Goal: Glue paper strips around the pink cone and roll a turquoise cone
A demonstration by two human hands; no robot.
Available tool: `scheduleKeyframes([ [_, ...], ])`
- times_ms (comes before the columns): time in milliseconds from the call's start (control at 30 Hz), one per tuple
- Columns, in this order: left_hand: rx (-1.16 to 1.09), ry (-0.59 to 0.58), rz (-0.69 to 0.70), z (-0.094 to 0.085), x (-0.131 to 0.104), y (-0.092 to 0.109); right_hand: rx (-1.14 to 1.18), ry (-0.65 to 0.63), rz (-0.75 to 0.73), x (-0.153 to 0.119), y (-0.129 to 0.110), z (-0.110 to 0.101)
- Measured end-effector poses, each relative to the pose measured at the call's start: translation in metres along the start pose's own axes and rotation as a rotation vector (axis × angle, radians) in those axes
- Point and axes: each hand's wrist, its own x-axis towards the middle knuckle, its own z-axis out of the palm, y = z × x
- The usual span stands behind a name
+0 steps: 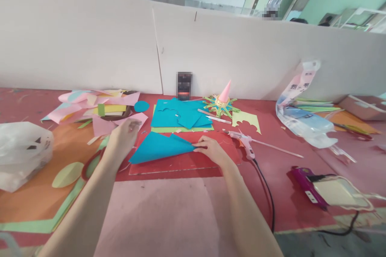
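A blue paper cone (163,147) lies on its side over a red board (181,164). My right hand (209,148) pinches the cone's pointed right end. Up and to the left of the cone, my left hand (128,130) is raised near pink paper scraps (102,124), its fingers curled together; whether something small is between them is hidden. Cut blue sheets (169,118) lie just behind the cone. Further back stands a pink cone (224,93) on a green, star-shaped paper base.
A glue gun (245,144) with its cord lies right of the board. A purple power strip (309,188) and plastic packaging (307,124) are further right. On the left are a white plastic bag (25,154), orange paper (36,200) and red-handled scissors (87,168).
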Motion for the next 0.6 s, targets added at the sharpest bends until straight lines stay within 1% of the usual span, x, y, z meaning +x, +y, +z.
scheduleKeyframes([
  [33,0.003,0.063,0.067,-0.004,-0.007,0.011,-0.001,-0.007,0.006,0.001,-0.001,0.0],
  [67,0.005,0.081,0.169,-0.004,-0.014,0.023,-0.004,-0.013,0.009,0.001,-0.001,-0.001],
  [100,-0.001,0.059,0.262,-0.001,-0.022,0.034,-0.01,-0.019,0.01,0.002,-0.002,-0.001],
  [167,-0.012,-0.066,0.428,0.016,-0.037,0.053,-0.021,-0.022,0.009,0.003,-0.003,-0.002],
  [233,0.03,-0.199,0.56,0.04,-0.046,0.063,-0.027,-0.011,0.005,0.002,-0.004,-0.002],
  [300,0.103,-0.297,0.609,0.065,-0.051,0.065,-0.027,0.004,-0.012,0.001,-0.003,-0.002],
  [333,0.138,-0.319,0.613,0.074,-0.051,0.064,-0.029,0.008,-0.024,0.001,-0.002,-0.002],
  [400,0.189,-0.356,0.633,0.087,-0.049,0.06,-0.036,0.008,-0.048,0.0,0.0,-0.001],
  [467,0.219,-0.36,0.649,0.091,-0.047,0.057,-0.045,0.013,-0.062,0.0,0.002,0.001],
  [600,0.296,-0.323,0.637,0.09,-0.043,0.055,-0.058,0.03,-0.073,0.001,0.005,0.002],
])
